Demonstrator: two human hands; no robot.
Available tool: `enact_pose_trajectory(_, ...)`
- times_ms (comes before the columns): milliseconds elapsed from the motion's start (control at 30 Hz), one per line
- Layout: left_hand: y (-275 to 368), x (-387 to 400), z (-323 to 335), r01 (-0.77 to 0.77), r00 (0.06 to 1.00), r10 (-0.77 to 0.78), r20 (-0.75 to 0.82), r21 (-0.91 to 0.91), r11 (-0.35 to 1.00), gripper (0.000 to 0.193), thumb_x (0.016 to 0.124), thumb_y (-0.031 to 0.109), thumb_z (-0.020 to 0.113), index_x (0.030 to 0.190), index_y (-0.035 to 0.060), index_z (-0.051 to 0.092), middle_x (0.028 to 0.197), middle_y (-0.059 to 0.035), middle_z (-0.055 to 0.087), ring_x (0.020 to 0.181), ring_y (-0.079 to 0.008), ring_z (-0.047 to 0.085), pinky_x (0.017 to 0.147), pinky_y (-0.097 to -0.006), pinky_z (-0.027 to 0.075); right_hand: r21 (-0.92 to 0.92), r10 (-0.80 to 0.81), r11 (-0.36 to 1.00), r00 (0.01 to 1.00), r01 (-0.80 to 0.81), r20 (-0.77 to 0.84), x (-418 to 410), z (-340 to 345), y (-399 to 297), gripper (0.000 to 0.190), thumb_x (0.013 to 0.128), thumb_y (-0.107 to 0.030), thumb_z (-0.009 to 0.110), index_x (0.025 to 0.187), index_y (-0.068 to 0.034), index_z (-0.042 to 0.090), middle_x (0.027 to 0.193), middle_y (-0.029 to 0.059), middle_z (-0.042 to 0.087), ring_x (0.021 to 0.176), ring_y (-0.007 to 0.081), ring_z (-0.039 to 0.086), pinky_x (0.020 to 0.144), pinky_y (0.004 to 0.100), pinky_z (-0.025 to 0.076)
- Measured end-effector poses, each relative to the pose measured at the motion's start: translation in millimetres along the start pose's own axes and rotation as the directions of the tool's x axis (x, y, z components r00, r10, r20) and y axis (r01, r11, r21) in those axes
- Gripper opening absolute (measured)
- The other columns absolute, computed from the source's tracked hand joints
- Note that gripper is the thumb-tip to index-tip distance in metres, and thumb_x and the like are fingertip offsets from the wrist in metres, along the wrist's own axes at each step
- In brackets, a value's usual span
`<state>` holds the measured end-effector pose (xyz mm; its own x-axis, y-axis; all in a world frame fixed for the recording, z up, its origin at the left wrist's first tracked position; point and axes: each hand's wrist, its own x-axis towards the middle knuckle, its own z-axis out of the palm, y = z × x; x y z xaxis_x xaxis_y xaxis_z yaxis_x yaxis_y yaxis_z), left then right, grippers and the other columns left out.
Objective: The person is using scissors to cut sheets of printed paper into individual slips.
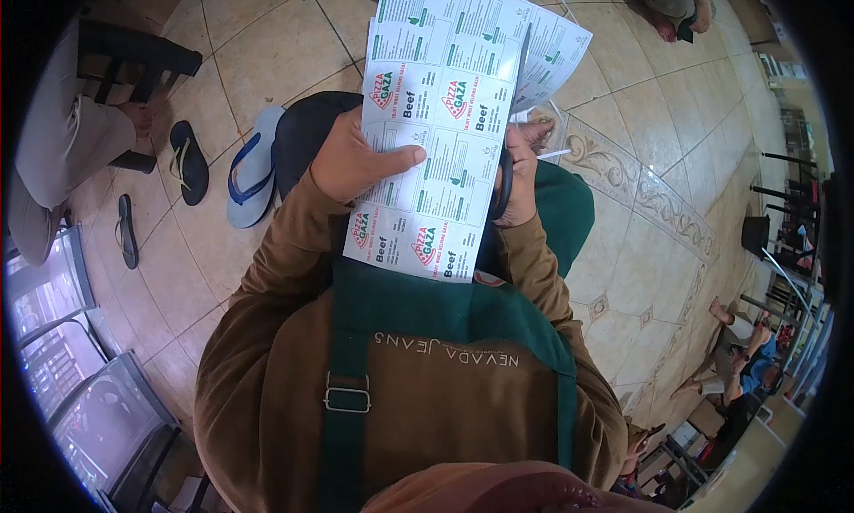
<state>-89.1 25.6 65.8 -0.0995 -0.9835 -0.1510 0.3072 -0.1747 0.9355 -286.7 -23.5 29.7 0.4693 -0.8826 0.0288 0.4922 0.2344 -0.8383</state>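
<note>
A printed sheet of label designs (460, 159) is held up over my lap. My left hand (363, 156) grips its left side, thumb on the printed face and fingers behind it. At the sheet's right edge, my right hand (522, 176) is closed around the black handles of a pair of scissors (505, 186). A scissor blade runs upward along the right side of the sheet; how far apart the blades are cannot be told. Another printed piece (557, 49) hangs behind at the upper right. A thin white paper strip (555, 154) shows beside my right hand.
Blue-and-grey flip-flops (253, 172) and dark sandals (189, 162) lie on the tiled floor (600, 233) to the left. A seated person's legs (100, 152) are at the left, beside a black chair (143, 49). Other people sit at the upper right and lower right (747, 359).
</note>
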Motion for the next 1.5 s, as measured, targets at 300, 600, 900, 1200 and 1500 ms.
enact_pose_trajectory(300,-2.9,1.4,-1.8,-0.002,1.0,0.002,0.012,0.02,1.0,0.041,0.074,0.003,0.067,0.111,-0.0047,0.05,0.101,-0.014,0.061,0.086,-0.0188,0.061,0.076,-0.0319,0.05,-0.001,-0.021,1.0,1.0,0.021,-0.005,0.8,-2.7,4.6,0.038,0.078,-0.004,0.064,0.112,0.004,0.049,0.103,0.0104,0.061,0.089,0.0139,0.06,0.076,0.025,0.049)
enact_pose_trajectory(600,-5.3,2.7,-0.7,-0.022,1.0,0.022,0.001,0.002,1.0,0.037,0.073,0.007,0.069,0.106,0.0002,0.055,0.098,-0.0134,0.064,0.082,-0.0213,0.064,0.073,-0.0336,0.05,-0.004,0.016,1.0,0.999,-0.017,-0.029,1.5,-3.2,5.2,0.037,0.08,-0.003,0.062,0.114,0.004,0.048,0.104,0.0114,0.06,0.089,0.0145,0.061,0.075,0.0255,0.05)
enact_pose_trajectory(900,-7.5,2.9,-2.0,-0.027,1.0,0.027,0.001,-0.008,1.0,0.038,0.072,0.008,0.07,0.107,0.0007,0.055,0.098,-0.0134,0.064,0.082,-0.0218,0.064,0.073,-0.0342,0.05,-0.036,0.013,0.999,0.999,-0.014,-0.036,1.8,-2.0,5.6,0.036,0.08,-0.001,0.06,0.114,0.004,0.048,0.104,0.0115,0.06,0.088,0.0141,0.061,0.075,0.0257,0.051)
enact_pose_trajectory(1200,-3.0,2.8,-2.2,-0.007,1.0,0.007,0.015,0.011,1.0,0.039,0.073,0.005,0.068,0.109,-0.0022,0.052,0.1,-0.0134,0.062,0.084,-0.0201,0.063,0.074,-0.0332,0.05,0.008,0.03,1.0,0.998,-0.03,-0.052,2.7,-1.3,3.7,0.035,0.08,0.0,0.06,0.113,0.004,0.048,0.104,0.0117,0.06,0.089,0.0145,0.061,0.075,0.0257,0.051)
enact_pose_trajectory(1500,-4.1,5.8,-0.4,0.016,0.996,-0.016,0.085,-0.002,1.0,0.042,0.074,0.001,0.066,0.113,-0.0043,0.05,0.104,-0.0131,0.061,0.09,-0.0182,0.06,0.08,-0.0321,0.049,0.081,-0.016,0.997,0.999,0.019,-0.036,10.6,-7.5,-0.2,0.043,0.076,-0.006,0.066,0.114,0.004,0.047,0.106,0.0116,0.059,0.091,0.0159,0.06,0.075,0.0266,0.051)
